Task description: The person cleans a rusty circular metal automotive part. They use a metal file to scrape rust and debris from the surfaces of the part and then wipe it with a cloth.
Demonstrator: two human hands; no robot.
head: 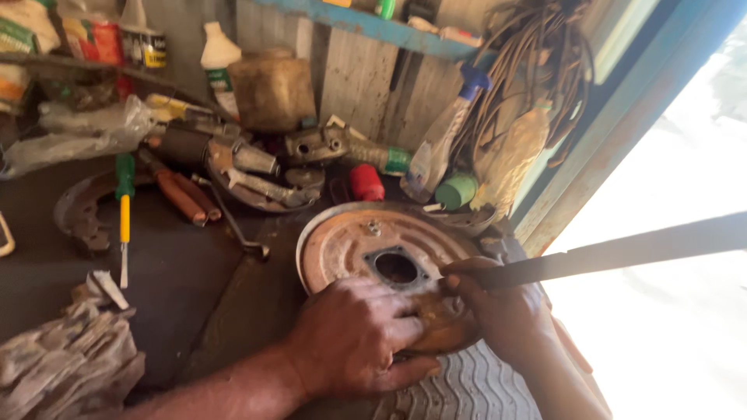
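Observation:
A round rusty metal plate with a square-framed hole in its middle lies on a ribbed tyre at the bench's right end. My left hand presses flat on the plate's near edge, fingers spread over the rim. My right hand grips one end of a long flat dark metal bar. The bar runs out to the right, and its near end rests on the plate beside the hole.
A green and yellow screwdriver, red-handled pliers, a curved brake shoe and greasy parts lie on the dark bench. Bottles, a spray bottle and coiled cables stand against the wooden wall. Crumpled rags sit at front left.

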